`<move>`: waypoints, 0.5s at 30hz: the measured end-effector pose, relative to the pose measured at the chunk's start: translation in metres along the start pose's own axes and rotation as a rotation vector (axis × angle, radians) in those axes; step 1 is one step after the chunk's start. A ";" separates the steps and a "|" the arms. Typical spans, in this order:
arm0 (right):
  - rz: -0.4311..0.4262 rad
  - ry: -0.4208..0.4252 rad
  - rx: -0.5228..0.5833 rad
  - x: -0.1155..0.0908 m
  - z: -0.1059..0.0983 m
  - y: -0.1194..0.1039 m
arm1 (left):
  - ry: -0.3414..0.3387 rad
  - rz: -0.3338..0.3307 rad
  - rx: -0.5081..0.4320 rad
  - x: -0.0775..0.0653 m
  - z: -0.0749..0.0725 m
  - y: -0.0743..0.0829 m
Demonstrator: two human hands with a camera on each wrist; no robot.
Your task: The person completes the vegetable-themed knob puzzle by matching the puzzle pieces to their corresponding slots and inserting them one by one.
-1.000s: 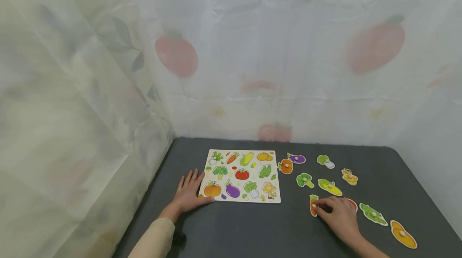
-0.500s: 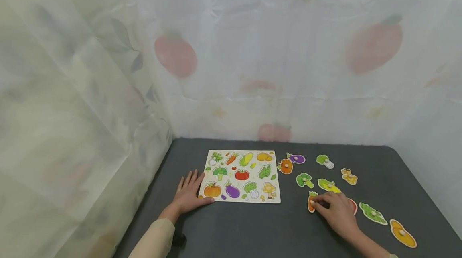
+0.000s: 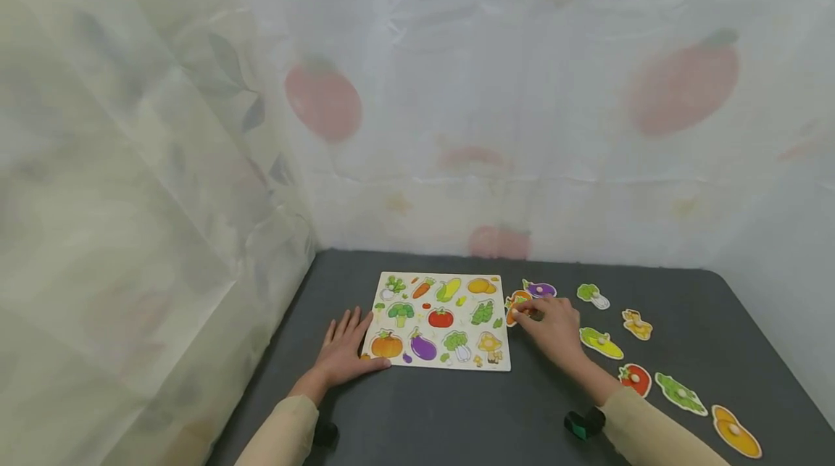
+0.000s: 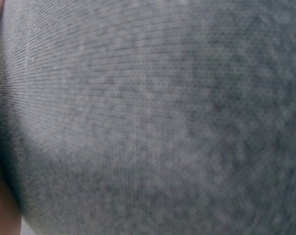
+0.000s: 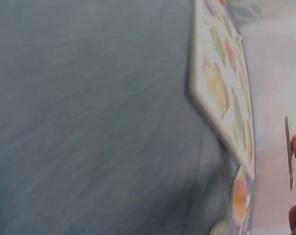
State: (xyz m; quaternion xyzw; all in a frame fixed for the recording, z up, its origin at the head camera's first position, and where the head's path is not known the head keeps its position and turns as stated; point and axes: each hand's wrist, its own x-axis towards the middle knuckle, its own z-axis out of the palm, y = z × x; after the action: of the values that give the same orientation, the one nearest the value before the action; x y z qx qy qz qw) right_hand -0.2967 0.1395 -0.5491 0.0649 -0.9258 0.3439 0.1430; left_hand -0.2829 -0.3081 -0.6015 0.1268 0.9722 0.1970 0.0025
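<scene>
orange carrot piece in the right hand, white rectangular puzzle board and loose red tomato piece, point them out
Orange carrot piece (image 5: 289,159): right wrist view, its thin edge.
White rectangular puzzle board (image 3: 471,366): head view, bare near rim.
Loose red tomato piece (image 3: 635,378): head view, its central knob.

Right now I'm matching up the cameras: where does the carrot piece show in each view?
Head: the carrot piece, pinched by the right hand, at the board's right edge.
Left wrist: not in it.
Right wrist: far right, pinched, seen edge-on.
Shared landmark: the board, in head and right wrist.
</scene>
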 end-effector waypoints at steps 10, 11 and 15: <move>0.019 -0.064 0.105 0.050 0.062 -0.057 | -0.011 -0.004 -0.009 -0.001 -0.002 0.002; 0.023 -0.066 0.108 0.054 0.068 -0.061 | -0.017 -0.010 -0.007 0.000 -0.003 0.003; 0.049 -0.082 0.113 0.066 0.091 -0.078 | -0.031 -0.029 -0.011 0.001 -0.005 0.005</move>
State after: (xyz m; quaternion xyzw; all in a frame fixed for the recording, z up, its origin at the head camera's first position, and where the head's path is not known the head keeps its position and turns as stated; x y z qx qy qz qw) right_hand -0.3627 0.0196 -0.5463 0.0644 -0.9113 0.3960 0.0925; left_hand -0.2827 -0.3055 -0.5953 0.1156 0.9727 0.2001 0.0213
